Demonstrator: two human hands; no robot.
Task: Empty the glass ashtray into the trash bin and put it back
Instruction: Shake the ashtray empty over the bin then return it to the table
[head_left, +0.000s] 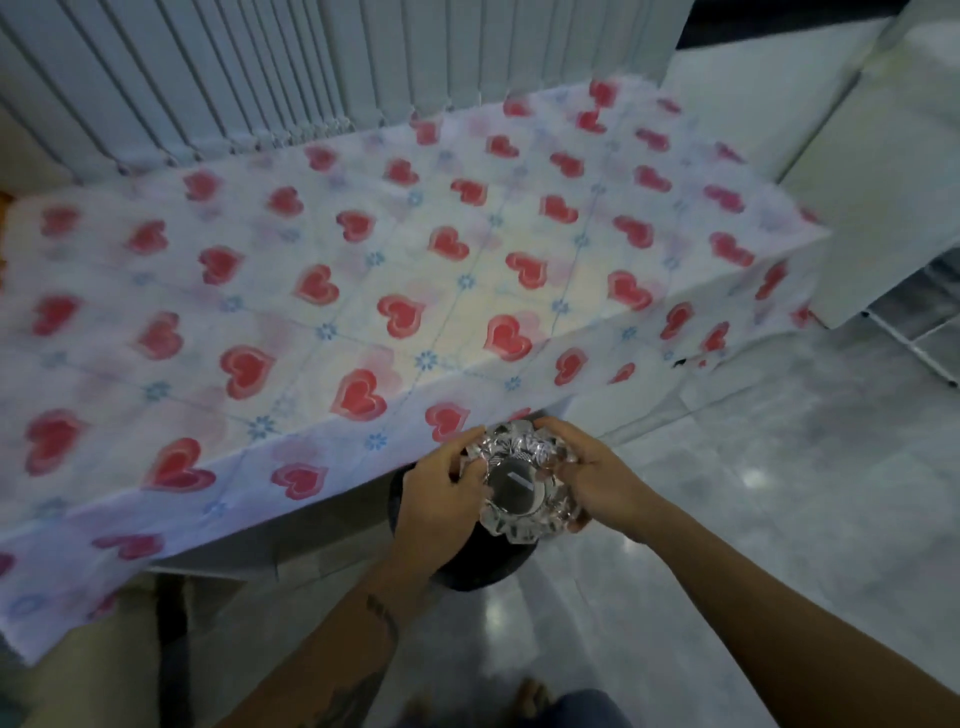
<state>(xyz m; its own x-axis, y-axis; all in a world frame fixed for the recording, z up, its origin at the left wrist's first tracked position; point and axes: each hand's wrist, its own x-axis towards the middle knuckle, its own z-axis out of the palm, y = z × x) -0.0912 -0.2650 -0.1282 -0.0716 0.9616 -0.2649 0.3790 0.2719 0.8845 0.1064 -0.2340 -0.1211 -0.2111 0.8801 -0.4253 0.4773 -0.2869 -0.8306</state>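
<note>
1. The clear cut-glass ashtray with a scalloped rim (522, 480) is held in the air by both hands, directly over the dark round trash bin (470, 569) that stands on the floor by the worktop edge.
2. The left hand (441, 499) is closed round the ashtray's left rim; the right hand (597, 480) is closed round its right rim, fingers curled over the glass.
3. A small pale piece, possibly a cigarette butt, is seen in the bowl, so emptying is judged unfinished.
4. If the heavy, smooth glass is tipped carelessly, it could slip into the bin or onto the pale tiled floor (753, 519) and break.
5. Ash could be spilled beside the bin or onto the heart-patterned white tablecloth (322, 291) hanging close by.
</note>
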